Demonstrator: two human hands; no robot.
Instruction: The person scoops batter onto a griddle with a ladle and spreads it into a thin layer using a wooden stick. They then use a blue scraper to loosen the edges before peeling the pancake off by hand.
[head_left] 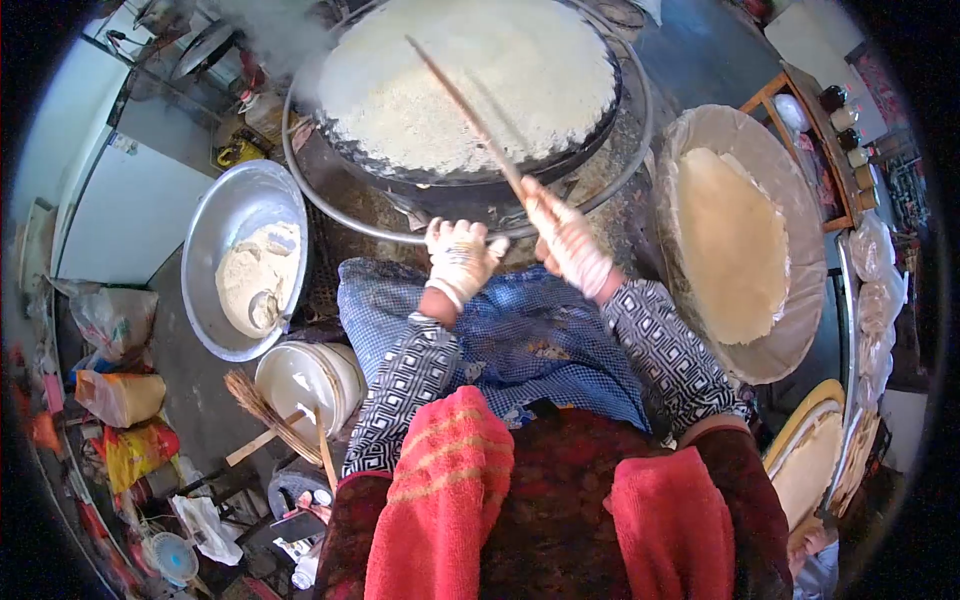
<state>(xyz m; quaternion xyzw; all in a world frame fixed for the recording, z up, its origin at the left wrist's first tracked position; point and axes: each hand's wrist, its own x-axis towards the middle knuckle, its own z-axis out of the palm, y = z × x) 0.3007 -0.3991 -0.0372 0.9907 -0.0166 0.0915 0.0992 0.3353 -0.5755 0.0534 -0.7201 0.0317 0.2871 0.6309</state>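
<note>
My right hand (570, 240), in a thin pale glove, is closed around the lower end of a long, thin wooden stick (465, 108). The stick slants up and to the left over a large round griddle, and its shadow falls on the pale batter layer (540, 70) covering the top. Close to the griddle's near side, my gloved left hand (462, 262) has its fingers curled over the metal ring (370, 228) that runs around the griddle. The griddle's dark rim (440, 178) shows below the batter. Steam rises at its upper left.
On the left stands a metal basin (205, 275) of pale batter with a ladle. Below it are a white bucket (345, 370) and a straw brush (262, 405). A lined round tray (805, 300) at right holds a large thin pancake (730, 250). Blue cloth (520, 330) covers my lap.
</note>
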